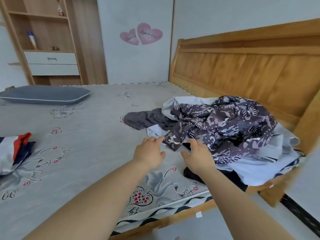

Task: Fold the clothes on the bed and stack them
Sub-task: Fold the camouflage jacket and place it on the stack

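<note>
Head cam: both hands, left hand (pixel 149 155) & right hand (pixel 199 157), outstretched w/ fingers spread, empty, near patterned garment (pixel 223 125)

just the one head-worn wide-angle view, looking forward and down from the bed (pixel 72 153) edge, across the mattress toward the wooden headboard (pixel 245 66) on the right, shelving unit (pixel 43 40) far left, both forearms close up in the foreground

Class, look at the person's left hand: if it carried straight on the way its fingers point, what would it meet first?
Most likely the near edge of the purple patterned garment, just beyond the left hand, whose fingertips almost reach it. The pale blue cloth lies close behind, so depth leaves some doubt.
</note>
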